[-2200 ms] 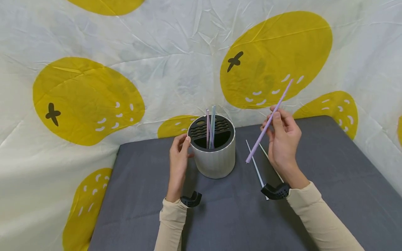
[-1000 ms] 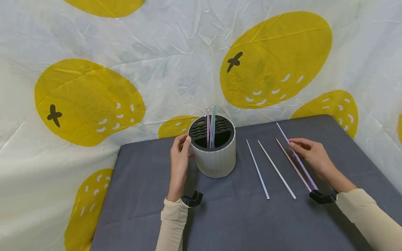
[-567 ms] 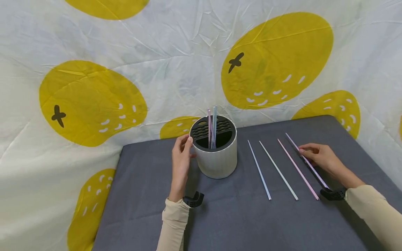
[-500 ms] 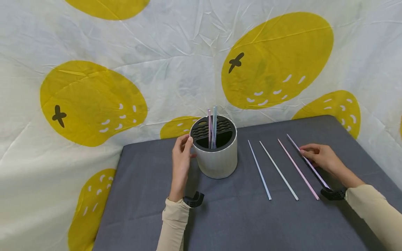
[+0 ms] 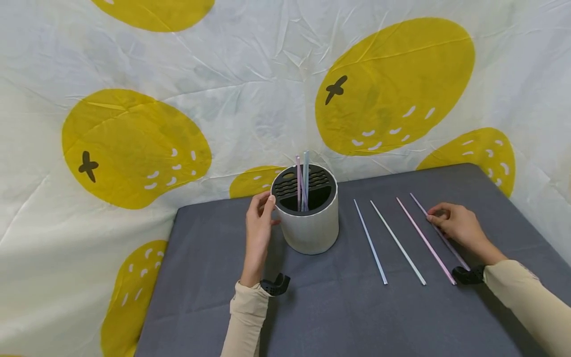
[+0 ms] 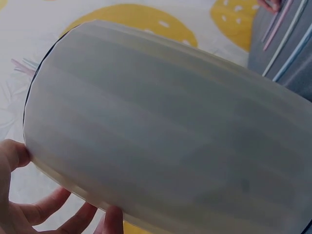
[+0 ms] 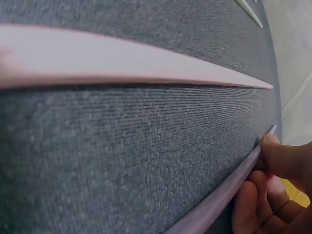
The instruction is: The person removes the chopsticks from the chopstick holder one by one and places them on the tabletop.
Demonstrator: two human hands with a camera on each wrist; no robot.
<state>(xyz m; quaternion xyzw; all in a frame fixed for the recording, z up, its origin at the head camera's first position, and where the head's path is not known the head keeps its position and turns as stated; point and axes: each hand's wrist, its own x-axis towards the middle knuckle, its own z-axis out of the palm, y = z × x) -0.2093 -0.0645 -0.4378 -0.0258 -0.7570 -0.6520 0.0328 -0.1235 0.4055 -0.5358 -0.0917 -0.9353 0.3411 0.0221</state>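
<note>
A round cream pen holder with a black slotted top stands on the grey cloth, several thin pink, purple and blue sticks upright in it. My left hand grips its left side, thumb near the rim and fingers round the back; the left wrist view shows the fingertips against the ribbed wall. To the right, my right hand pinches a thin purple stick between thumb and fingers. That stick lies along the cloth, as the right wrist view shows, beside a pink stick.
Left of the purple stick, a pink, a white and a blue stick lie roughly parallel on the grey cloth. Behind the table hangs a white sheet with yellow fruit shapes.
My right hand has brought the purple stick from the air down onto the cloth, right of the pink one, and shifted it a little toward me. My left hand stays at the pen holder.
</note>
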